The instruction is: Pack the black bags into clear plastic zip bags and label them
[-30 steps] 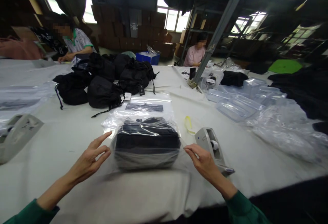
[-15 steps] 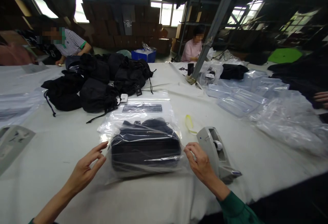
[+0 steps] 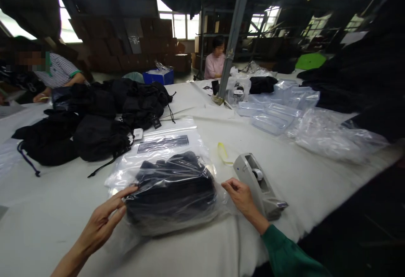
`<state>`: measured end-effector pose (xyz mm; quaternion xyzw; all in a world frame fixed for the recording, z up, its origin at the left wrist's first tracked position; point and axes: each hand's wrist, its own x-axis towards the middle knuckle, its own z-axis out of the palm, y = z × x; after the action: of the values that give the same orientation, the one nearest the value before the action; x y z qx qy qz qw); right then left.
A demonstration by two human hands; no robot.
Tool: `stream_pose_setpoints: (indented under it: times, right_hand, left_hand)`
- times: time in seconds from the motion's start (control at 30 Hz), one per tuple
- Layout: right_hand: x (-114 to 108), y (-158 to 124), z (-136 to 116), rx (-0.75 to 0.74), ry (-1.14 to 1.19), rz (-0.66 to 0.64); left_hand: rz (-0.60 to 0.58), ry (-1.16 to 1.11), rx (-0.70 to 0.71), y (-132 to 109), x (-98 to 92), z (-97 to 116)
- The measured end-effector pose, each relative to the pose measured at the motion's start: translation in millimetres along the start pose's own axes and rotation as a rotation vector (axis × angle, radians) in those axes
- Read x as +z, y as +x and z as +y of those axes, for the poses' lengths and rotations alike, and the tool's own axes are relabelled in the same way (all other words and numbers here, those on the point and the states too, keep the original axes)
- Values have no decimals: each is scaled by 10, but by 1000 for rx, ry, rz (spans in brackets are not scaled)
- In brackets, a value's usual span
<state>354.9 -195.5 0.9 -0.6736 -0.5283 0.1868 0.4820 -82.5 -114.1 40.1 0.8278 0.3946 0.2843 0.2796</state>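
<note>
A dark, soft folded item (image 3: 171, 188) lies inside a clear plastic bag (image 3: 148, 227) on the white-covered table in front of me. My left hand (image 3: 106, 220) is open at the bag's left side, its forefinger stretched out and touching the plastic. At the right side, my right hand (image 3: 240, 194) has thumb and fingers pinched together at the bag's edge. Just beyond that hand stands a grey tape dispenser (image 3: 257, 184) with a roll in it. Behind the bag lie flat clear bags (image 3: 193, 135) with a printed block of text.
Black drawstring pouches (image 3: 98, 135) are heaped at the left, some with tags. A yellow strip (image 3: 222, 152) lies near the dispenser. Clear plastic trays (image 3: 275, 118) and crumpled plastic bags (image 3: 329, 137) cover the right. A metal post (image 3: 232, 44) rises at the back; two people sit across the table.
My view has turned to the right. The bagged item sits at more of a slant, and my left forefinger now rests on its left edge. The right hand stays pinched by the bag's right edge.
</note>
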Motion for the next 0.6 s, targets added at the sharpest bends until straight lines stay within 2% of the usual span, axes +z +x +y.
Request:
stream_pose_setpoints:
  times: [0.13, 0.23, 0.33, 0.4, 0.43, 0.47, 0.53, 0.6]
  right_hand:
    - [-116, 109, 177, 70, -32, 116]
    - [-256, 123, 218, 91, -76, 191]
    - [-381, 28, 4, 57, -107, 321]
    - [-409, -65, -289, -152, -160, 372]
    - [-395, -101, -460, -328, -203, 324]
    - [-357, -123, -631, -526, -257, 220]
    - [-215, -101, -917, -853, -369, -77]
    - [-10, 6, -1070, -972, -460, -297]
  left_hand:
    - [95, -99, -153, -66, 73, -245]
    - [150, -140, -204, -129, 96, -317]
    - [167, -160, -237, -151, 101, -298]
    - [178, -173, -259, -152, 105, -278]
    - [181, -181, -267, -151, 108, -271]
    - [186, -191, -272, -150, 111, -267]
    - [198, -213, -271, -148, 113, -257]
    - [202, -226, -261, -146, 101, -237]
